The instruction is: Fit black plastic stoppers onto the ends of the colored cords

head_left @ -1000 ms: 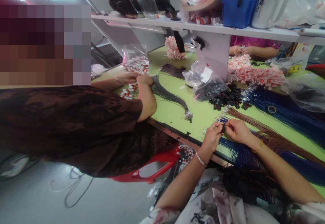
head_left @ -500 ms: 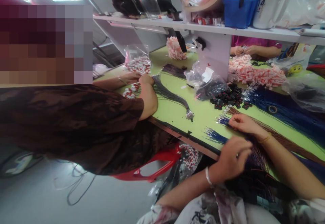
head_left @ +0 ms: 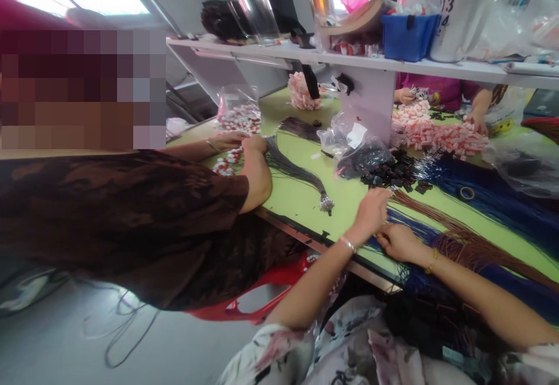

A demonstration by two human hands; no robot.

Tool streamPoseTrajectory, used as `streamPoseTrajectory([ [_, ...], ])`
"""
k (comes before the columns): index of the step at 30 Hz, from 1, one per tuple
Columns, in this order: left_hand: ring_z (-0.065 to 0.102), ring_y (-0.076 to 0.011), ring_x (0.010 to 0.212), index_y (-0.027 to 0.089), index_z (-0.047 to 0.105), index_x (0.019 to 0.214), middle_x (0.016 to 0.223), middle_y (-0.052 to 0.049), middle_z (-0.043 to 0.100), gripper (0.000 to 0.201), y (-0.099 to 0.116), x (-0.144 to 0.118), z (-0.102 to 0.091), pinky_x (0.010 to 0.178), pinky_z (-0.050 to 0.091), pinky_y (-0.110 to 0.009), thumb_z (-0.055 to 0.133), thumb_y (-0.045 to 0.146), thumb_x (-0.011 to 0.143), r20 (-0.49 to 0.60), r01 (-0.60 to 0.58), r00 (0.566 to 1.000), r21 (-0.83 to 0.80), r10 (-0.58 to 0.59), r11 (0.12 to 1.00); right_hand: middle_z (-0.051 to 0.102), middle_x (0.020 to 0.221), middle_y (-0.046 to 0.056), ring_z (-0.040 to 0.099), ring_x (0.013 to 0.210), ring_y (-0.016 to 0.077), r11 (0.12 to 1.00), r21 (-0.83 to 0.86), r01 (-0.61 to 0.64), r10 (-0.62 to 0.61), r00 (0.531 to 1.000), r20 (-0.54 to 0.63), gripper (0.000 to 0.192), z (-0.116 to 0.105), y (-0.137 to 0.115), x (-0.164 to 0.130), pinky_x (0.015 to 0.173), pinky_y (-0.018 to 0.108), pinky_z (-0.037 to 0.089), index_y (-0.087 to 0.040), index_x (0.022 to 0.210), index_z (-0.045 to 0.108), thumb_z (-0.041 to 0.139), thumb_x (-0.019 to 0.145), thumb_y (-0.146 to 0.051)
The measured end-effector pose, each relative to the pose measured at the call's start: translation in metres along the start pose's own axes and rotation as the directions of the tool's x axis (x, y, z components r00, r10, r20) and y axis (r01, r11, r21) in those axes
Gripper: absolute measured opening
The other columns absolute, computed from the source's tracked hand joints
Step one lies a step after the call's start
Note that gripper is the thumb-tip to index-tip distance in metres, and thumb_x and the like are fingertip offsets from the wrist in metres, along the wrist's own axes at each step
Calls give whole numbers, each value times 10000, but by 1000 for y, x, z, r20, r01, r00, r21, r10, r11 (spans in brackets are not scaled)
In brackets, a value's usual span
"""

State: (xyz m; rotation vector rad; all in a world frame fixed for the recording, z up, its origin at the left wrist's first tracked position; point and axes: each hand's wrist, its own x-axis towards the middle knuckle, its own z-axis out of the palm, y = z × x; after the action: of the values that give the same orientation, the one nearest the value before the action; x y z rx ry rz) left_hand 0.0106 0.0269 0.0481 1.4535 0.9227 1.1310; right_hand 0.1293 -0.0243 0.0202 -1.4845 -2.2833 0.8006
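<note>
Blue wires (head_left: 413, 222) and brown wires (head_left: 430, 212) lie near black connectors (head_left: 389, 172). The left hand (head_left: 371, 213) bends beside the brown ends, the right hand (head_left: 402, 243) curls at the blue; I cannot tell what the fingers grip.

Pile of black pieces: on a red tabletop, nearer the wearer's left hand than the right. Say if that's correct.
Wrong colour: the head view shows a green tabletop, not red; the black pieces do lie nearer the left hand than the right hand.

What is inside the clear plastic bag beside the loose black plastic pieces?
Dark pieces show through the clear plastic bag; their shapes are unclear. Whatever lies directly behind the white paper slip is covered.
</note>
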Motion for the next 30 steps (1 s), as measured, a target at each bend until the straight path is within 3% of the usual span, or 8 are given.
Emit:
streamPoseTrajectory([
  [4,500,-253,1010,182,667,790,971,-138,596,188,-27,52,-37,911,380,-356,563,61,691,5,2,1000,353,-4,935,624,761,48,527,674,144,977,-215,12,-4,999,36,147,-6,-6,-1,613,246,306,-181,756,580,465,846,-161],
  [8,523,-223,897,184,656,832,923,-111,559,194,-50,51,-56,837,380,-322,518,73,752,106,-69,994,655,0,752,621,751,43,508,655,136,987,-163,-1,3,1000,16,146,-7,-3,-1,615,242,295,-172,795,546,424,875,-179],
  [15,496,-234,918,195,607,872,971,-92,541,94,-56,30,-79,790,375,-334,548,176,802,124,-142,990,831,71,538,528,631,-25,452,565,108,975,221,-15,38,994,-103,76,-8,9,5,552,216,307,-187,720,479,467,793,-169],
  [21,515,-226,855,191,569,936,904,-78,564,133,-46,13,-83,754,399,-351,570,227,809,78,-81,997,875,26,478,507,651,-26,440,591,111,853,521,23,89,978,-189,95,-11,6,18,563,221,347,-174,729,521,501,780,-252],
  [24,535,-205,860,186,592,963,956,-78,571,178,-44,3,-77,776,419,-348,602,241,794,-50,-7,996,742,67,670,518,667,-19,449,616,116,820,570,58,85,971,-222,112,-12,2,21,587,227,363,-172,731,535,510,782,-269],
  [27,553,-158,753,163,611,884,826,-46,582,183,-41,-9,-65,718,454,-308,659,285,758,-146,149,983,270,-112,951,517,654,-21,442,608,114,810,581,77,74,970,-231,110,-12,0,20,581,224,361,-171,730,545,514,778,-265],
  [28,557,-140,710,157,612,897,793,-36,586,218,-40,-14,-60,684,465,-288,676,300,745,-121,226,968,41,-220,973,516,647,-23,437,598,111,813,576,79,71,970,-233,106,-12,0,19,573,222,358,-171,726,546,516,774,-260],
  [30,570,-112,679,151,613,966,805,-33,610,305,-37,-24,-51,663,485,-255,711,298,719,6,347,929,-353,-369,869,507,624,-30,415,568,103,827,558,69,81,968,-239,100,-11,-1,17,546,215,342,-170,707,542,521,760,-252],
])
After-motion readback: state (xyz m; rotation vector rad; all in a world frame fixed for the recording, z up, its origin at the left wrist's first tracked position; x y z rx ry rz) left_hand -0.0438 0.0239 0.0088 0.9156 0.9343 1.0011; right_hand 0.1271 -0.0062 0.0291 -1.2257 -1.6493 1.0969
